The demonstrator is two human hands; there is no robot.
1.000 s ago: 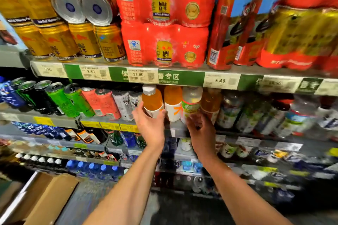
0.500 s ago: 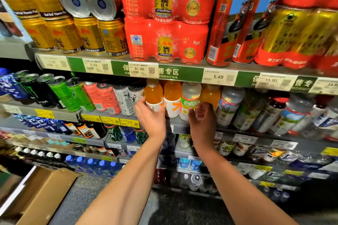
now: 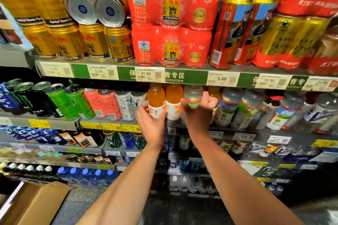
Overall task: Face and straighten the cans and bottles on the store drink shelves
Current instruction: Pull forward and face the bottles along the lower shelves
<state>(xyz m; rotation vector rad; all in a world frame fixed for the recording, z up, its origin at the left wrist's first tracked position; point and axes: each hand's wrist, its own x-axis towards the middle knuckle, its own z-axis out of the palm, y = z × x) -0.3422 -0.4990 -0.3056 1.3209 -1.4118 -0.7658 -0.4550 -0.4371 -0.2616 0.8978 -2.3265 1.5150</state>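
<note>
Two orange drink bottles stand side by side on the second shelf point(image 3: 109, 121). My left hand point(image 3: 151, 124) is wrapped around the white label at the bottom of the left orange bottle point(image 3: 155, 97). The second orange bottle point(image 3: 173, 97) stands untouched between my hands. My right hand point(image 3: 199, 113) grips a clear bottle with a green label point(image 3: 193, 95) just to the right. Behind my right hand another orange bottle point(image 3: 214, 93) is partly hidden.
Green, pink and silver cans point(image 3: 102, 102) line the shelf to the left, clear bottles point(image 3: 247, 109) to the right. Gold cans point(image 3: 95, 40) and red multipacks point(image 3: 172, 18) fill the shelf above. Lower shelves hold more bottles. An open cardboard box point(image 3: 34, 204) sits on the floor at lower left.
The left orange bottle went back into line under the shelf edge, held in my left hand. My right hand rose from below the green-labelled bottle and closed on it.
</note>
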